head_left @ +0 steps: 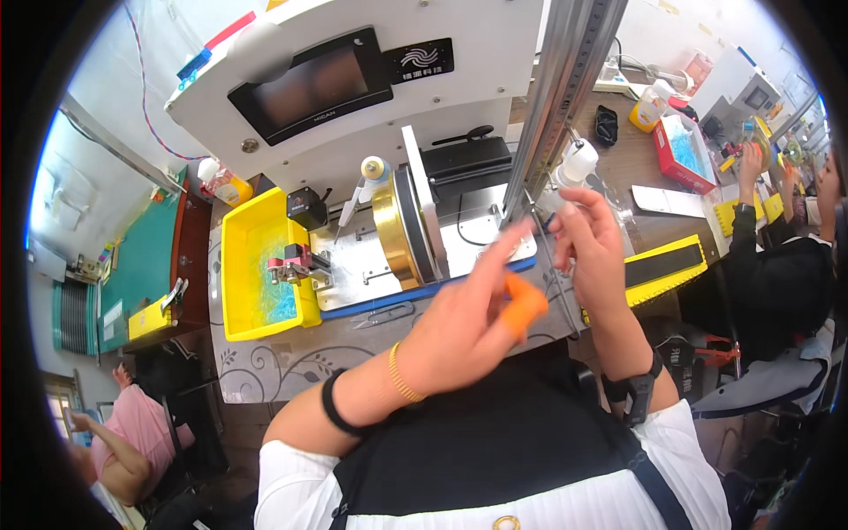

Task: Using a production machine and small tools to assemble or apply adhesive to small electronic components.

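One bare left hand (455, 340), nearest and blurred, slants from lower left to upper right, its fingers held out nearly straight and parted from the digit capped in a smooth orange sleeve (523, 307); nothing shows in its grasp. A gold link bracelet (402, 375) and a matte black band (331, 405) circle that forearm. Slightly farther, the bare right hand (590, 243) points upward, fingers curled inward and half closed; whether their tips pinch something small, I cannot tell.

Directly behind those fingertips sits a smooth white plastic cylinder (579, 163), its long axis leaning, the upper end toward a thin metal shaft and the lower end down and left. Contact with the hand is unclear.

On the grey floral tablecloth (274, 373), a slim grey metal tool (389, 314) lies roughly left to right. Beyond it, a polished gold metal drum (389, 234) stands on edge, its axle line running left to right. Left of the drum, a glossy yellow plastic tray (235, 283), longest from near to far, holds crinkled blue shreds (278, 287).

Behind rise a ridged aluminium post (565, 79) and a flat-faced white machine housing (486, 53). Farther right is a red rectangular box (665, 155).
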Demonstrator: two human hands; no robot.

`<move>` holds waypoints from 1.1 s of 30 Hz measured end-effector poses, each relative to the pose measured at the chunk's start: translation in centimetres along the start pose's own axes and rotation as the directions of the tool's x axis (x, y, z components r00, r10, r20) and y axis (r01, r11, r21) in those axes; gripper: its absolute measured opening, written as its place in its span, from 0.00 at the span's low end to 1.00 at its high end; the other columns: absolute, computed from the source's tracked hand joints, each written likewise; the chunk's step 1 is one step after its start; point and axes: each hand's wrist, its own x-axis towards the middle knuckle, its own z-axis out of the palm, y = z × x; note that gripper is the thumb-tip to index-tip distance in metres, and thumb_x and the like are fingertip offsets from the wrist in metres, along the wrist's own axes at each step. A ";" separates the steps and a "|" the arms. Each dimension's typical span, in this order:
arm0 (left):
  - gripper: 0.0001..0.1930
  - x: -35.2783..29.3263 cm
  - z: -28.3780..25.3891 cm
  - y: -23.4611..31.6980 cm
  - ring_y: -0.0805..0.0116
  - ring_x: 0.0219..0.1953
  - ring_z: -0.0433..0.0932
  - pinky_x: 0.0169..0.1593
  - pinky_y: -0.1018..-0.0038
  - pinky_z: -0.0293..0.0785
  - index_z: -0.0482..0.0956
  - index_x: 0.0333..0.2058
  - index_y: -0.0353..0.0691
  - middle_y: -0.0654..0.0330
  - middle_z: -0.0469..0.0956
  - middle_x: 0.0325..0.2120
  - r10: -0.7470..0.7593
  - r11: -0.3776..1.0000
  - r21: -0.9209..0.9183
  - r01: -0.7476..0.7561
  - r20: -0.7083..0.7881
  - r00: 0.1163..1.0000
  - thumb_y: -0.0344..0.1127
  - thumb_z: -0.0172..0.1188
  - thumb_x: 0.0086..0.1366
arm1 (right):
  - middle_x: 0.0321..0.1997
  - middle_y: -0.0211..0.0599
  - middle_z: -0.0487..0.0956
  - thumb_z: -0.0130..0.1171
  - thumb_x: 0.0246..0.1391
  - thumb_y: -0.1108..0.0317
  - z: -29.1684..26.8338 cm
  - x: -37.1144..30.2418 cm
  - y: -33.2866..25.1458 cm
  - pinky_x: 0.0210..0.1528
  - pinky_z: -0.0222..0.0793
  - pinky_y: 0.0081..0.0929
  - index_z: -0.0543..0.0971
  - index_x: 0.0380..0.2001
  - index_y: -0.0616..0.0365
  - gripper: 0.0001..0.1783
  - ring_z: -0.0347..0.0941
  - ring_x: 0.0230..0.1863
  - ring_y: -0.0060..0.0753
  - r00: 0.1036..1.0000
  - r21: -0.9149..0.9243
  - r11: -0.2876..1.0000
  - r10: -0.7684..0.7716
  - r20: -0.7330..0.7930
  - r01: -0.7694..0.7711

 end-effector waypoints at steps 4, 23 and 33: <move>0.31 4.1 1.3 -2.3 0.70 0.25 0.80 0.31 0.75 0.76 0.47 0.66 0.37 0.55 0.81 0.31 -0.016 0.992 0.123 0.041 -0.203 0.979 0.30 0.50 0.68 | 0.25 0.28 0.73 0.52 0.62 0.67 0.1 1.4 1.3 0.16 0.54 0.11 0.71 0.49 0.59 0.14 0.61 0.14 0.13 0.997 0.062 0.995 0.071 0.032 -0.073; 0.11 6.3 2.1 -5.6 0.70 0.15 0.76 0.23 0.75 0.70 0.71 0.35 0.37 0.59 0.74 0.14 -0.208 0.952 0.185 0.245 -0.198 0.958 0.37 0.43 0.72 | 0.22 0.20 0.69 0.54 0.62 0.67 -1.3 2.2 1.9 0.18 0.51 0.10 0.74 0.44 0.59 0.09 0.59 0.18 0.07 0.982 -0.003 0.998 0.060 0.182 -0.060; 0.16 7.1 2.2 -5.6 0.73 0.16 0.75 0.22 0.78 0.70 0.72 0.33 0.37 0.61 0.74 0.16 -0.308 0.950 0.022 0.312 -0.100 0.946 0.41 0.41 0.72 | 0.24 0.19 0.70 0.56 0.61 0.67 -1.1 2.9 1.4 0.23 0.55 0.11 0.75 0.39 0.60 0.08 0.59 0.21 0.08 0.984 -0.007 0.999 -0.036 0.176 0.038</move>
